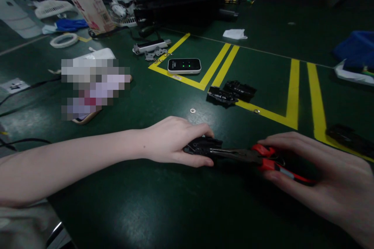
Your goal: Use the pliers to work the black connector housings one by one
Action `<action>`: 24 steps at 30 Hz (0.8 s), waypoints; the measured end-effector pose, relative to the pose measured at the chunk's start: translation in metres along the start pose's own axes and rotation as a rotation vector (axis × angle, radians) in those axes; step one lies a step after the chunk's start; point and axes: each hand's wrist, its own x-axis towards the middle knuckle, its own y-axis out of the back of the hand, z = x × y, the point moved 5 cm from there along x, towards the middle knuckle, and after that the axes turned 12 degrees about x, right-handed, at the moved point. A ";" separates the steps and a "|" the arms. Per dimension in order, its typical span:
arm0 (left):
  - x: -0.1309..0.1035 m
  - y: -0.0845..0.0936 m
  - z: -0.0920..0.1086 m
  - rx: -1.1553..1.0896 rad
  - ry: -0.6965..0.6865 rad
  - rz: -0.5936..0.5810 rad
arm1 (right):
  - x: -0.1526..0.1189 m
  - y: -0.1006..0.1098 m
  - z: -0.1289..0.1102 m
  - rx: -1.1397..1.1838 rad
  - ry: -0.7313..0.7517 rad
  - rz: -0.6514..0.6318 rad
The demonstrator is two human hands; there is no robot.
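Left hand (173,138): grasping a black part (201,147), pinched between the thumb on the near side and the fingers on the far side. The part is held just above or on the desk (117,206), near its front edge; contact underneath cannot be told. The grip leaves the part's right end exposed, presumably so that the tool can get at it while the hand steadies the rest.

Right hand (333,177): wrapped around the red handles of the pliers (255,156), thumb near, fingers far. The nose points left and meets the part's right end. Whether the jaws bite on something or only rest there: cannot tell, too dark. Holding well back on the handles probably gives leverage and keeps the fingers away from the nose. Hands oppose each other, so one can likely brace against the other's push or pull.

Beyond the hands: a small ring (193,111) lies flat near the left hand; a second ring (256,111) lies on the yellow tape (293,93). Two similar black pieces (222,95) sit together across the tape, within easy reach, perhaps grouped for that reason. A white device (184,66) with green lights stands farther back, out of the hands' way.
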 end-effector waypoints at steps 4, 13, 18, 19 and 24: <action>0.000 -0.001 -0.001 -0.004 -0.012 0.006 | -0.002 -0.001 0.004 -0.029 -0.002 -0.001; 0.001 -0.002 -0.002 0.042 -0.020 0.019 | 0.000 -0.001 0.000 -0.061 0.033 0.013; 0.001 -0.002 -0.002 0.028 -0.028 0.019 | -0.004 -0.001 0.000 -0.053 0.020 0.018; 0.001 -0.002 -0.002 0.026 -0.026 0.019 | -0.004 -0.002 0.001 -0.050 0.014 0.020; 0.001 -0.001 -0.003 -0.035 0.005 0.020 | -0.007 -0.001 0.002 -0.081 -0.045 0.051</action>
